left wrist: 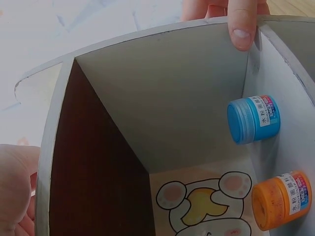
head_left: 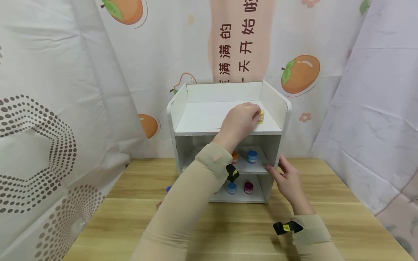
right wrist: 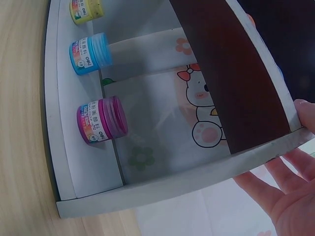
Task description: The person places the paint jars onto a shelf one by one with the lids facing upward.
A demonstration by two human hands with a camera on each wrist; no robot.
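At the right of the white shelf unit's top surface, my left hand holds a small yellow paint jar; the fingers partly cover it. Lower down, my right hand grips the front edge of the unit's right side panel, thumb on the inner side and fingers outside. On the middle shelf stand a blue paint jar and an orange paint jar. The bottom shelf bears a magenta paint jar, a light-blue paint jar and a yellow paint jar.
The unit stands on a wooden table before a printed curtain. Left of the unit, a blue lid and a reddish-brown thing show partly behind my left forearm.
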